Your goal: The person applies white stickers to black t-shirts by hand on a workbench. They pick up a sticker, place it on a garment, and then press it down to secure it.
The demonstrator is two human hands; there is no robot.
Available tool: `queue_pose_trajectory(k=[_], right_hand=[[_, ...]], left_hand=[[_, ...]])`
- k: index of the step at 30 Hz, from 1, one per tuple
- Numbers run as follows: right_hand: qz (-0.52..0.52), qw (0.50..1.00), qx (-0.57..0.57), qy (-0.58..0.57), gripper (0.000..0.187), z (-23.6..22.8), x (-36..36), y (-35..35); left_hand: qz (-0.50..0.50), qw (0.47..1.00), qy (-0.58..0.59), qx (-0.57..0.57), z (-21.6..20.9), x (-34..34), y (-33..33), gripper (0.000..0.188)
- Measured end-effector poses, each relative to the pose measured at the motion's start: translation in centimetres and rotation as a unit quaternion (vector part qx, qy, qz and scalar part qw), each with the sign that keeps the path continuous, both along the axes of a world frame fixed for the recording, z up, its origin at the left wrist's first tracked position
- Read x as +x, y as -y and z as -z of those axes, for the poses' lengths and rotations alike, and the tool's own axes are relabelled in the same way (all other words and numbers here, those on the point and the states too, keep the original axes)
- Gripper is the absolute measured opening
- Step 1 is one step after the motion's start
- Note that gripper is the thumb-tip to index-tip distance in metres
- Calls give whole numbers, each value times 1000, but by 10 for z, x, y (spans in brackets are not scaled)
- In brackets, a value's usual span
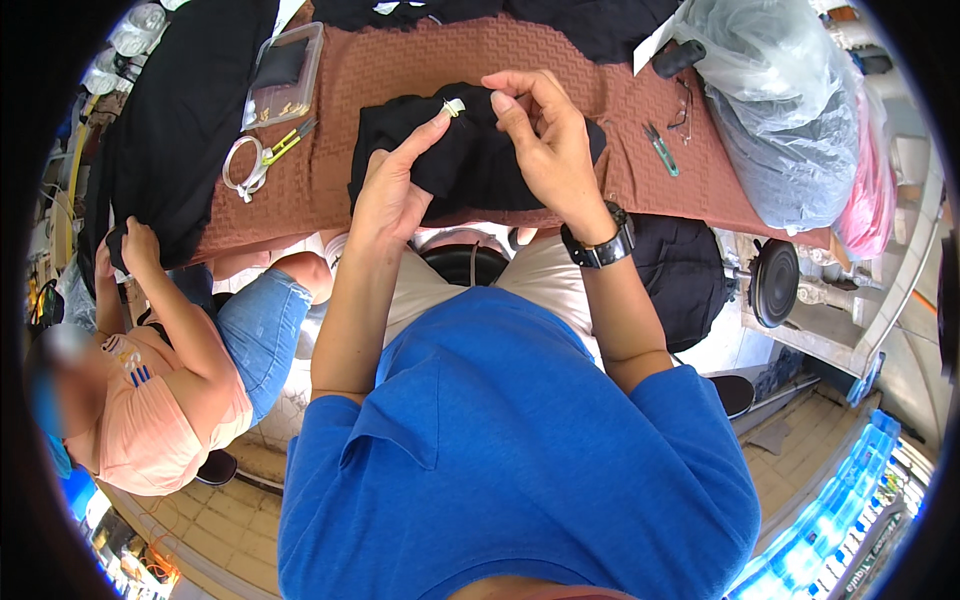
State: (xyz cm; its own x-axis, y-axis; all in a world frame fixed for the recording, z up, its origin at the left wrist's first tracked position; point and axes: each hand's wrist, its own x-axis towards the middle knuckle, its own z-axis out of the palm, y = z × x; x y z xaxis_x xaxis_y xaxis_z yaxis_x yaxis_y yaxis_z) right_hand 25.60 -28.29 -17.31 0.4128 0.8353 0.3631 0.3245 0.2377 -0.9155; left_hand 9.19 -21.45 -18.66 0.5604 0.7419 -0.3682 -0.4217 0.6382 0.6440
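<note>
A folded black garment (470, 165) lies on the table in front of me. My left hand (395, 200) grips its near left part, the thumb pressing beside a small white label (454, 106) on the fabric. Over the garment's right side, my right hand (550, 150) is raised with thumb and index finger brought close in a pinch. Whatever sits between those fingertips, perhaps something thin, is too small to make out. A dark watch (600, 240) is on my right wrist.
Green thread snips (661, 150) and eyeglasses (684, 108) lie right on the brown tablecloth (450, 55). Yellow snips (290, 141), a white ring (231, 168) and a clear box (314, 72) are left. Bulky plastic bags (780, 130) border the right. Another person's hands (138, 245) hold black cloth.
</note>
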Motion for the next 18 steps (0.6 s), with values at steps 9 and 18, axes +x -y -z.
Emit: queue_pose_trajectory(k=[9,18], right_hand=[[-92,978,12,188,11,-20,7,-18],[-222,927,304,1,17,-144,46,11]], left_hand=[[4,997,-56,47,12,0,-7,41],[-78,987,-107,94,29,5,-20,33]])
